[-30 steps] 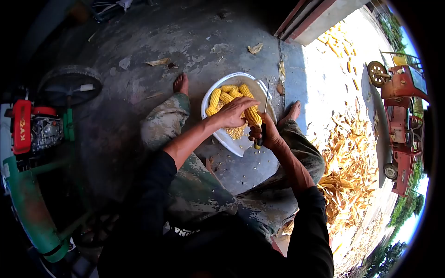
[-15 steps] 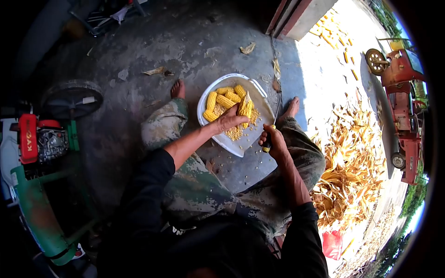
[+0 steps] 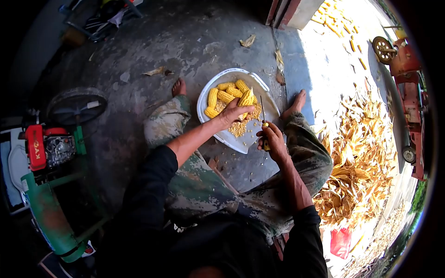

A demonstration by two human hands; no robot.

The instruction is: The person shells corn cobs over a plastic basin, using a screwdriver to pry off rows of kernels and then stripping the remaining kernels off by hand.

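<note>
A white basin stands on the floor between my legs. Inside it lie several yellow corn cobs and a layer of loose kernels. My left hand is closed round a corn cob over the basin, the cob's narrow end pointing away from me. Just right of the basin's near edge, my right hand grips a screwdriver by its yellow and black handle. The thin metal shaft points away from me, beside the held cob; whether it touches the cob I cannot tell.
A large heap of dry husks lies to the right, near a red bag. Farther off are more cobs and a red vehicle. On the left stands a green machine with a red engine.
The screwdriver's shaft has swung from leaning right to leaning slightly left, nearer the held cob. My left hand keeps its grip on the cob. The whole view has shifted slightly.
</note>
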